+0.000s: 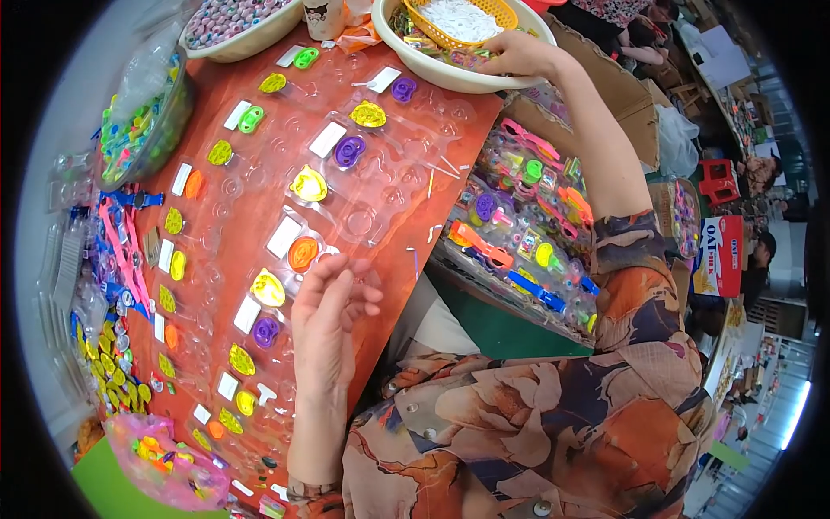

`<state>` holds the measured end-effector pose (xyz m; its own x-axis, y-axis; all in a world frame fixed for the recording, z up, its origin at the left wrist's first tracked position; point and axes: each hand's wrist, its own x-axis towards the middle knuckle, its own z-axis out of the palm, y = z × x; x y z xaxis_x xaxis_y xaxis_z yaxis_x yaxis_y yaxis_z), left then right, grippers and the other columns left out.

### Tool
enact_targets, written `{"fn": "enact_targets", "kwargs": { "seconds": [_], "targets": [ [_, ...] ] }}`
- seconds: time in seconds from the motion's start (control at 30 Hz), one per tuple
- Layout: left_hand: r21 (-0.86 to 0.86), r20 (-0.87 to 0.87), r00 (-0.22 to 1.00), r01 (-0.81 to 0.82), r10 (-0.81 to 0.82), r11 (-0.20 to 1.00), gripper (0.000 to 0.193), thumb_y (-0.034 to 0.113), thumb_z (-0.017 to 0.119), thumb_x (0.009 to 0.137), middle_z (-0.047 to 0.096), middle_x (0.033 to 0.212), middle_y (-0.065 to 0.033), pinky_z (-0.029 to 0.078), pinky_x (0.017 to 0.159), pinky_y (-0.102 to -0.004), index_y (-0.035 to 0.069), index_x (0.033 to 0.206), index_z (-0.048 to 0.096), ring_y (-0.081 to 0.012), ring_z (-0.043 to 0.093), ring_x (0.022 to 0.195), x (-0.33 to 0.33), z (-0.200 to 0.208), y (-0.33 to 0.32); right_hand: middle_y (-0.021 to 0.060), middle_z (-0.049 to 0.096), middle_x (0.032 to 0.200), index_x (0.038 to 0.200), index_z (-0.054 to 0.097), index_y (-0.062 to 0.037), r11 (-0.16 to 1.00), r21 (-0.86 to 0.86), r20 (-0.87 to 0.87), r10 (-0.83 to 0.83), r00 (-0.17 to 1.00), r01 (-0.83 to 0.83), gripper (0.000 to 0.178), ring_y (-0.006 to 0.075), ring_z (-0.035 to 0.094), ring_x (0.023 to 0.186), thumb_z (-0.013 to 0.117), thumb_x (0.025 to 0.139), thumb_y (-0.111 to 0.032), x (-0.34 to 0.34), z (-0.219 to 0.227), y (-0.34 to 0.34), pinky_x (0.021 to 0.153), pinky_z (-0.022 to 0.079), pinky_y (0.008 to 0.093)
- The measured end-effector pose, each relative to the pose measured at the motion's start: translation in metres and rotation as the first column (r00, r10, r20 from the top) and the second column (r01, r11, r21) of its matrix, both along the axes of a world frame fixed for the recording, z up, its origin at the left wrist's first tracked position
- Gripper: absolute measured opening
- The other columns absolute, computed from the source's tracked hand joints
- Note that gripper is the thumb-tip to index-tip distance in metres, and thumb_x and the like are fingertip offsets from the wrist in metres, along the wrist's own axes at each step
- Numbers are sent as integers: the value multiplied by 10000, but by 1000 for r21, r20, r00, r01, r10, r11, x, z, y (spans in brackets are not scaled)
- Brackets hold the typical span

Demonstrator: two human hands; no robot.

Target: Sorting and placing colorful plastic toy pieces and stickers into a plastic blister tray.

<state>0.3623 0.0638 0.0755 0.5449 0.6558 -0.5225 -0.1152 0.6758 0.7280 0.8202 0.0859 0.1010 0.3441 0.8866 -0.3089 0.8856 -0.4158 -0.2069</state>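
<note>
My left hand [327, 324] hovers over the near edge of the rows of clear plastic blister trays [372, 221], fingers loosely curled and apart, with nothing visible in them. Close to its fingertips lies an orange round toy piece [303, 254] in a tray, beside a white card [284, 236] and a yellow piece [268, 287]. My right hand [517, 54] reaches into a cream basin [399, 54] of small colourful pieces, its fingers drawn together. What its fingertips grip is hidden. A yellow basket [503, 12] of white bits sits in that basin. Purple pieces [350, 151] and green pieces [251, 119] fill other trays.
Filled toy packs [527, 216] are stacked in a carton to the right of the red-brown table [402, 285]. A bowl of beads [233, 43], a clear tub [147, 130] and a pink bag [164, 463] line the far and left sides. Other people sit farther right.
</note>
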Motion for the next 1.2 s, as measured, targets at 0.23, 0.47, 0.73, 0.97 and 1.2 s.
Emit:
{"fn": "enact_targets", "kwargs": {
  "seconds": [0.23, 0.47, 0.73, 0.97, 1.2],
  "targets": [
    [-2, 122, 979, 164, -163, 986, 309, 135, 600, 967, 655, 1077, -134, 527, 661, -295, -12, 1231, 535, -182, 664, 799, 70, -2, 36, -17, 711, 913, 1154, 721, -65, 994, 53, -189, -80, 979, 91, 338, 55, 625, 847, 736, 886, -269, 20, 33, -26, 739, 513, 245],
    [1, 251, 930, 276, -267, 961, 290, 193, 600, 976, 666, 1057, -165, 554, 714, -329, -24, 1160, 543, -220, 673, 844, 164, 4, 56, -27, 709, 899, 1182, 701, -48, 973, 201, -297, -47, 954, 111, 360, 22, 630, 801, 744, 898, -264, 41, 49, -21, 702, 510, 207],
    [-107, 473, 855, 294, -211, 950, 481, 302, 670, 941, 600, 1156, -216, 592, 845, -415, -5, 1270, 500, -316, 667, 973, 196, -15, 81, -93, 624, 799, 1096, 711, -52, 915, 353, -377, -51, 925, 195, 302, -12, 448, 608, 737, 902, -282, 39, 72, -11, 536, 336, 184],
    [48, 712, 701, 19, -47, 999, 779, 545, 791, 797, 490, 1387, -90, 507, 970, -572, 145, 1384, 473, -286, 490, 1287, 192, -6, 83, -39, 693, 988, 1233, 676, -59, 933, 353, -456, 236, 858, -69, 342, 1, 559, 783, 669, 946, -245, -65, 66, 33, 634, 432, 184],
    [-115, 460, 841, -263, 286, 958, 341, 288, 731, 918, 686, 1088, -68, 614, 823, -447, 98, 1185, 636, -226, 670, 1005, 87, -36, 128, -6, 621, 877, 1204, 590, -31, 904, 375, -593, 403, 697, -203, 396, 37, 555, 806, 670, 957, -329, -206, -7, 90, 656, 439, 226]
  ]
}}
